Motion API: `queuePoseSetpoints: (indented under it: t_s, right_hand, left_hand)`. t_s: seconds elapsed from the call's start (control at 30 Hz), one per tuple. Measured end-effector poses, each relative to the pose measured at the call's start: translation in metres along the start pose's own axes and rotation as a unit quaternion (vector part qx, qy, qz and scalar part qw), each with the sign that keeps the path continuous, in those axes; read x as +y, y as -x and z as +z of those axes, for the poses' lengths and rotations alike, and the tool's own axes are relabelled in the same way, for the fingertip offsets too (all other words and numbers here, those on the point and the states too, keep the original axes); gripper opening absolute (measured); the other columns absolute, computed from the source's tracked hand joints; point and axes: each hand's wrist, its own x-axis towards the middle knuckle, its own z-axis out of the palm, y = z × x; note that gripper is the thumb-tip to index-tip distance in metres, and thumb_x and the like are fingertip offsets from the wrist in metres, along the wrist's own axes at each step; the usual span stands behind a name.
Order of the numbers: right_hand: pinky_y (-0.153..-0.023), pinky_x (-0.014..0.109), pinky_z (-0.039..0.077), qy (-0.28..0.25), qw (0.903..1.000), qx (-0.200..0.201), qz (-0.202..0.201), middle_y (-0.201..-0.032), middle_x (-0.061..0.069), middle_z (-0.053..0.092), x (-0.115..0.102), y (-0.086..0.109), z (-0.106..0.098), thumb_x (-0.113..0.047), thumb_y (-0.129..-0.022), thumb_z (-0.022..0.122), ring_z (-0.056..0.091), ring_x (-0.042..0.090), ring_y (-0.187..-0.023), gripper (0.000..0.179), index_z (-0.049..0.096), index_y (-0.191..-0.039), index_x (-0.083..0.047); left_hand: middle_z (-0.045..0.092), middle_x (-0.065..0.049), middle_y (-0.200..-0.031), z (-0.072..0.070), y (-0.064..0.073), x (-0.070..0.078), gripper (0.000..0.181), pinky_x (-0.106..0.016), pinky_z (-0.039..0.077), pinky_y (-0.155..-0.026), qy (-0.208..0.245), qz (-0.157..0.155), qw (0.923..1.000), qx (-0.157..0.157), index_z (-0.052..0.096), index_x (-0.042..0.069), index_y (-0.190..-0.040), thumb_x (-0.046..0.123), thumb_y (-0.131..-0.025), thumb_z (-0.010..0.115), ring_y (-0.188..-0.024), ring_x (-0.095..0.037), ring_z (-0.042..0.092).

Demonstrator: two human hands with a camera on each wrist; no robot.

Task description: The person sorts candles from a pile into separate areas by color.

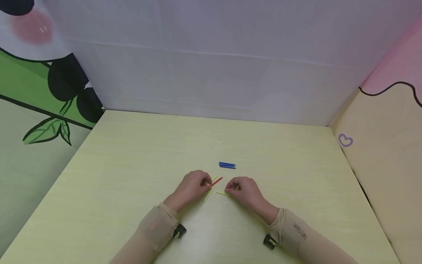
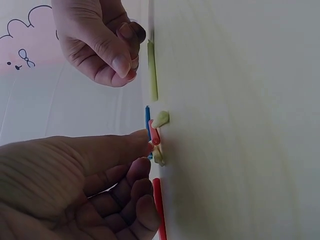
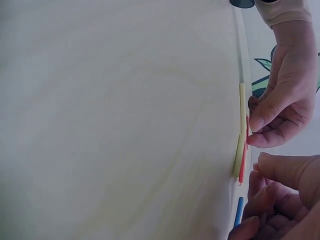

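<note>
My left hand pinches a thin red stick near one end, between thumb and fingertips. Beneath and beside it lie yellow sticks, partly covered by the hand. In the left wrist view another red stick shows under the curled fingers. My right hand hovers just over a yellow stick on the table, its thumb and fingertips drawn together. No object shows between them; the stick's right end is hidden by the hand in the head view.
Three blue sticks lie side by side on the pale wooden table, beyond the hands. A light cloth wall borders the far edge, with printed panels at left and right.
</note>
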Motion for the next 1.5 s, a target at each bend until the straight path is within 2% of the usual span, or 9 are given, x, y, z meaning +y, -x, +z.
queuePoseSetpoints:
  t_s: [0.63,1.07,1.5]
  right_hand:
    - [-0.060,0.027,0.042,-0.008,0.9998,0.008,0.014,-0.070,-0.008,0.060,0.004,0.007,-0.004,-0.012,-0.084,0.076,0.050,0.010,-0.063,0.005,0.072,-0.081,-0.014]
    - [-0.060,0.027,0.042,-0.014,0.9996,0.002,0.024,-0.069,-0.008,0.060,0.004,0.009,-0.005,-0.013,-0.083,0.077,0.050,0.011,-0.063,0.005,0.073,-0.080,-0.014]
    - [-0.059,0.027,0.042,-0.018,0.9996,0.007,0.023,-0.069,-0.007,0.060,0.005,0.012,-0.006,-0.012,-0.083,0.077,0.049,0.010,-0.063,0.006,0.072,-0.079,-0.014]
  left_hand:
    - [0.054,0.004,-0.071,0.000,-0.005,0.003,0.006,-0.029,0.043,-0.066,-0.045,-0.008,0.9989,-0.010,0.071,0.011,-0.080,0.008,-0.082,0.076,-0.068,-0.013,0.048]
    - [0.057,0.006,-0.069,0.003,-0.006,0.002,0.013,-0.028,0.045,-0.065,-0.051,-0.007,0.9987,-0.009,0.069,0.012,-0.072,0.006,-0.083,0.074,-0.067,-0.011,0.051]
    - [0.057,0.006,-0.069,0.003,-0.006,0.002,0.015,-0.028,0.045,-0.064,-0.061,-0.008,0.9980,-0.008,0.068,0.013,-0.071,0.005,-0.083,0.072,-0.065,-0.011,0.050]
